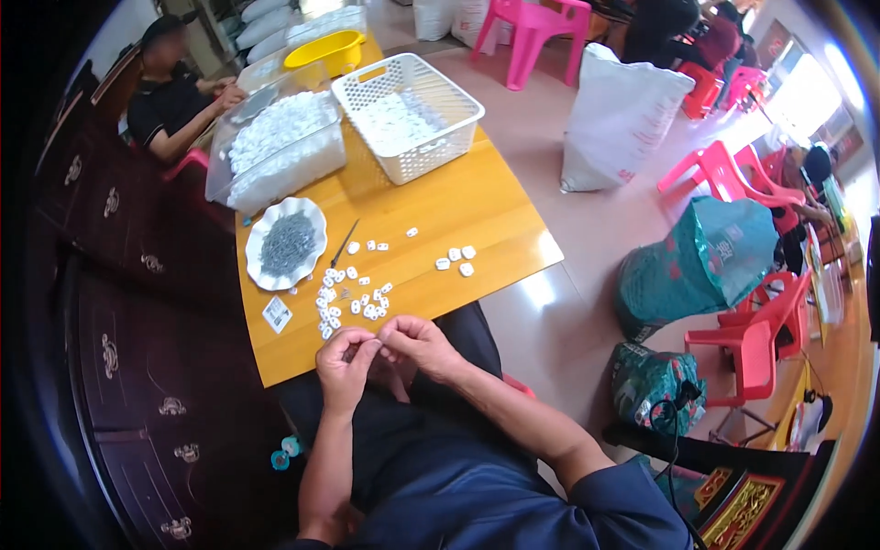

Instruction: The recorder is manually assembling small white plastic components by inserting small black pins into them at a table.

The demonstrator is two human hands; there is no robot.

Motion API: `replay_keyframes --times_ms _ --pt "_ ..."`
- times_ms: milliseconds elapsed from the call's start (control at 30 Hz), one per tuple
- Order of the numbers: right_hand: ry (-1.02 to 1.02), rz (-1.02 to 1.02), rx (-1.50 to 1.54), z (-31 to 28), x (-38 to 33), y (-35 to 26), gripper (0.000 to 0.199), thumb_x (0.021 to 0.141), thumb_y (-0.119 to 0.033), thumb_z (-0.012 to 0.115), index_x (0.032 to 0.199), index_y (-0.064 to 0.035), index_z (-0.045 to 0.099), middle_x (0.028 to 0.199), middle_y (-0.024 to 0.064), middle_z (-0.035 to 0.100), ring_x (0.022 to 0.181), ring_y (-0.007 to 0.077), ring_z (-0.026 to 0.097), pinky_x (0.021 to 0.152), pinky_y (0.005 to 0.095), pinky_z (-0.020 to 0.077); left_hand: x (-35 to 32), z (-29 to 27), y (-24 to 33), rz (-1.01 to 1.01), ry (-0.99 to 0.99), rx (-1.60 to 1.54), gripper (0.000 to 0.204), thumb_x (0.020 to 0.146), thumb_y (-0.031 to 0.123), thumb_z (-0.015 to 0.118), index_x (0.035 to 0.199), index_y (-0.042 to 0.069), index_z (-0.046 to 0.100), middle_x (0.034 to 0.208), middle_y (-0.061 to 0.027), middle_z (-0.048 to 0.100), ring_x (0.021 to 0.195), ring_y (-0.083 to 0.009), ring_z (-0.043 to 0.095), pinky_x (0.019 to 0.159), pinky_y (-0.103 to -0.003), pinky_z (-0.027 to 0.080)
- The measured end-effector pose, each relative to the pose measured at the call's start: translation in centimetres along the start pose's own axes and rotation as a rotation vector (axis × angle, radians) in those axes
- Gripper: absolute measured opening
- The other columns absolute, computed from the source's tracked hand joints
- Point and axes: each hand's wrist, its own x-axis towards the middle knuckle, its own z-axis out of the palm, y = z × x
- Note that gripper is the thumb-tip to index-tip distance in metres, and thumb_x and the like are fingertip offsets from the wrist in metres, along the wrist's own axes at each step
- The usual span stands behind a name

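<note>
At the table's near edge, my left hand (343,366) and my right hand (417,346) meet, thumbs and fingertips pinched together. Whatever sits between the fingertips is too small to make out. Just beyond them lies a loose cluster of small white plastic pieces (327,298) with dark holes. Several more white pieces (467,269) lie apart to the right. A thin dark pointed tool (345,242) rests beside the cluster. To its left, a white scalloped plate (316,220) holds a heap of small grey metal parts (288,244).
On the wooden table (509,215) stand a clear bin (302,165) of white pieces, a white perforated basket (431,151) and a yellow tub (325,50). A person (170,92) sits at the far left. Dark drawers (137,367) line the left; sacks (619,119) and pink chairs (738,353) stand right.
</note>
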Motion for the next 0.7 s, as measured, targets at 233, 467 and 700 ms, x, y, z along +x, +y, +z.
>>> replay_keyframes --times_ms 233,467,700 --pt "0.048 -0.125 -0.256 0.2 -0.2 -0.4 0.02 0.105 -0.02 0.062 0.098 -0.0025 0.067 0.082 -0.0024 0.064 0.075 0.0047 0.058 0.068 0.0223 0.0507 -0.1 0.0 -0.4 -0.038 -0.012 0.03 0.012 0.095 0.008 0.074 0.089 0.0 0.066 0.081 0.003 0.062 0.073 -0.004 0.054 0.065 -0.02 0.043" --pt "0.105 -0.256 -0.464 0.6 0.0 -0.5 0.018 0.101 -0.018 0.064 0.097 -0.0004 0.068 0.077 0.0008 0.067 0.071 0.0067 0.06 0.066 0.0261 0.052 0.0 -0.3 -0.4 -0.116 -0.016 0.025 0.016 0.097 0.013 0.072 0.088 0.002 0.065 0.077 0.0053 0.059 0.069 -0.0024 0.051 0.063 -0.019 0.041" --pt "0.098 -0.22 -0.408 0.2 0.1 -0.3 0.021 0.103 -0.019 0.062 0.096 0.0005 0.066 0.077 0.0022 0.066 0.072 0.0079 0.061 0.067 0.0267 0.0526 0.5 0.1 1.4 0.07 -0.033 0.186 0.01 0.094 0.005 0.071 0.09 -0.003 0.066 0.082 -0.0027 0.064 0.066 -0.0068 0.055 0.059 -0.022 0.044"
